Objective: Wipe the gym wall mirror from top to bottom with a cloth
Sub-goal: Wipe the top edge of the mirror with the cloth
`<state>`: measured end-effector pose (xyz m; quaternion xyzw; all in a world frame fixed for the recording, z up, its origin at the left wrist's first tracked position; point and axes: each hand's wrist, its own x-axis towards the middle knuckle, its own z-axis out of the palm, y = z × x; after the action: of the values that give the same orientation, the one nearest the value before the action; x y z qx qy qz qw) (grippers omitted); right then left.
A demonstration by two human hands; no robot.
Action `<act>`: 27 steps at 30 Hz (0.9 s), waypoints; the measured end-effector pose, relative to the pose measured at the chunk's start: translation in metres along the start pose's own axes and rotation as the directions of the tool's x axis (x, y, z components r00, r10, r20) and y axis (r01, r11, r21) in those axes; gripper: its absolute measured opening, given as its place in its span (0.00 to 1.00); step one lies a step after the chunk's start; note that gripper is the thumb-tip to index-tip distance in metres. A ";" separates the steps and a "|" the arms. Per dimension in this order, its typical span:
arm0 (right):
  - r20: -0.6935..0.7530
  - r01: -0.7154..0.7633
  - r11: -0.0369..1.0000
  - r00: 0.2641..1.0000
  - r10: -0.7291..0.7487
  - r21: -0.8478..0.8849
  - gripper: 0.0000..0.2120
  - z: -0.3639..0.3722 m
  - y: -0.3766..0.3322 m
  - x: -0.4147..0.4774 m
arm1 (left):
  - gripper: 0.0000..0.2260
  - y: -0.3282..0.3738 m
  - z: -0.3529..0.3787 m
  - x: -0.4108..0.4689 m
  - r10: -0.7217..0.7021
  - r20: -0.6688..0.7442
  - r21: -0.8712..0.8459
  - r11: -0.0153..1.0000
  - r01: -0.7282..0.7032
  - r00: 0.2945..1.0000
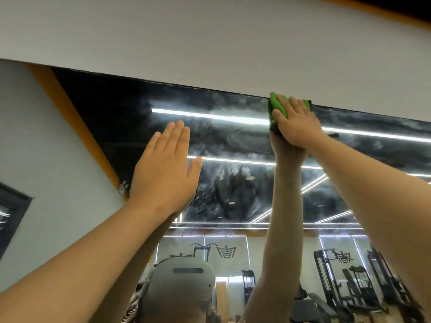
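Right grip (297, 124) is lying flat and spread, fingers straight, pressing the green cloth (277, 106) against the mirror (233, 138) rather than curling round it. The cloth is sitting at the very top edge of the glass, just under the white wall (210, 54), toward the right of the scene, so the wiping seems to be only at its start. Left grip (163, 173) is lying open too, fingers straight and together, holding nothing. Its palm is facing the glass lower down and to the left, and I cannot tell for sure whether it is touching.

Several things could be going wrong from here. Since only palm pressure is pinning the cloth, it is likely to slide out and drop once the downward stroke begins, especially with the arm stretched overhead. The cloth is looking bunched, so it may be covering a narrow strip and missing glass beside it. Cloudy smears (224, 187) are showing across the dark upper glass, and a loaded cloth may just be dragging them lower. If the bare left palm is leaning on the mirror, it is probably leaving fresh prints.
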<state>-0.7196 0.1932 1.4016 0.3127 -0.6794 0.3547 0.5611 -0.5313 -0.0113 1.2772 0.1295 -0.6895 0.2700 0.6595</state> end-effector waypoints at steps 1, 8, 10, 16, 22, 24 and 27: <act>-0.003 -0.052 0.999 0.999 0.052 0.007 0.27 0.001 0.000 -0.002 | 0.37 0.000 0.001 0.000 0.005 -0.005 0.005 1.000 -0.004 1.000; -0.004 -0.024 0.999 1.000 0.024 0.035 0.27 0.020 -0.105 -0.008 | 0.39 0.003 0.003 0.000 -0.010 -0.017 -0.007 1.000 0.010 1.000; 0.006 0.101 0.995 0.995 -0.102 0.022 0.27 0.027 -0.147 -0.014 | 0.35 0.004 0.004 0.000 -0.015 -0.028 0.000 1.000 0.015 1.000; 0.002 0.318 0.948 0.948 -0.318 0.027 0.26 0.034 -0.166 -0.019 | 0.38 0.004 0.002 0.000 -0.016 -0.047 -0.034 0.999 0.014 0.999; -0.041 0.166 0.986 0.985 -0.165 0.017 0.26 0.018 -0.076 -0.003 | 0.41 0.003 -0.002 -0.001 -0.007 -0.001 -0.039 0.999 0.007 1.000; -0.039 0.039 0.999 0.998 -0.038 0.011 0.27 0.010 -0.038 -0.002 | 0.40 0.002 -0.002 -0.001 0.000 0.006 -0.028 1.000 0.000 1.000; -0.029 -0.099 0.995 0.995 0.100 0.032 0.27 0.004 -0.017 -0.004 | 0.40 0.002 0.000 -0.001 -0.002 0.008 -0.030 1.000 0.003 1.000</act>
<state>-0.7071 0.1807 1.3996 0.2816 -0.6801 0.3974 0.5480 -0.5323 -0.0096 1.2756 0.1213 -0.6959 0.2582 0.6590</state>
